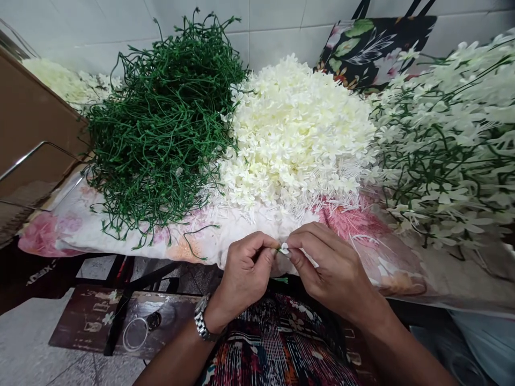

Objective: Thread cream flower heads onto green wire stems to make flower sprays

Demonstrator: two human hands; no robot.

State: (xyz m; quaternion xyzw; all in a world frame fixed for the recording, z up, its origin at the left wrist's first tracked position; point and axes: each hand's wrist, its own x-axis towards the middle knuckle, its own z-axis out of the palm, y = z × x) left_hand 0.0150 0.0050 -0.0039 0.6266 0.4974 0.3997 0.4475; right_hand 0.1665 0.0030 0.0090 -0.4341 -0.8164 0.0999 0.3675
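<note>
left hand [250, 264] pinching green stem [278, 250], right hand [328, 262] pinching small white flower [284, 247] between hands; flower likely light, soft, easily creased, best held near stem

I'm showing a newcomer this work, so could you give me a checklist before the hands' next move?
1. Left hand pinching green stem: ok.
2. Right hand pinching white flower: ok.
3. Flower fully joined to stem: cannot tell, contact hidden.
4. Green pile close by: ok, ahead to the left.
5. White blossom pile close by: ok, straight ahead.
6. All stems gathered: not ok, one loose stem lies near the cloth's front edge.
</note>
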